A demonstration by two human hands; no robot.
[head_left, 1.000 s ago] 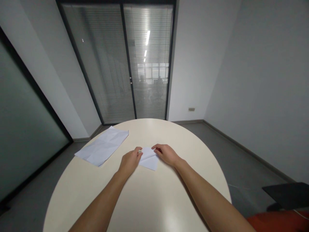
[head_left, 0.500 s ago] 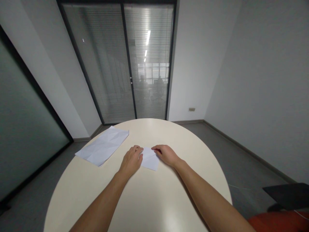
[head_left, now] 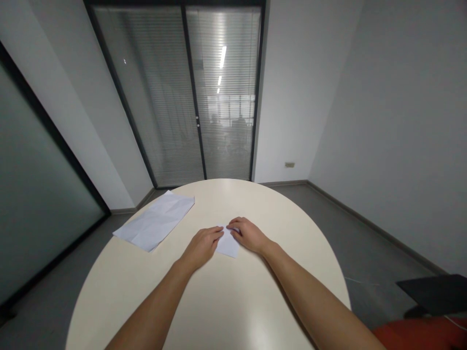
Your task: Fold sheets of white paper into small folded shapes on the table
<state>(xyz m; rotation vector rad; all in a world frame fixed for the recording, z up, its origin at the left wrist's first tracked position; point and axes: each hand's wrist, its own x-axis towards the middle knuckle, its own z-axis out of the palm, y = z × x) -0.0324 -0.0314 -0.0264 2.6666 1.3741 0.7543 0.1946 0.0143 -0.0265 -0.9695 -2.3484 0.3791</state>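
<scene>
The small folded white paper [head_left: 228, 245] lies flat on the table [head_left: 219, 301], directly between the two hands and partly under both. The left hand [head_left: 202, 245] covers its near-left edge, the grip lying loose with the fingers stretched flat onto the sheet, not closed round anything. The right hand [head_left: 248, 235] bears on its far corner with the fingertips bent down. Whether that grip pinches a flap or only presses cannot be told, since the fingers hide the edge. Compared with a moment ago the two hands have drawn toward each other, so their fingertips now almost meet over the paper's far edge and much less of the white shows between them. The paper itself has not shifted on the table. That reads as weight being put on a crease (a judgement, since the fold line itself is covered). Outward from the left grip, farther off and to its left, a larger creased sheet [head_left: 155, 221] lies open near the table's rim, apart from both hands. Beyond both grips, past the table's far rim, stand glass doors [head_left: 197, 97] with slatted blinds.
</scene>
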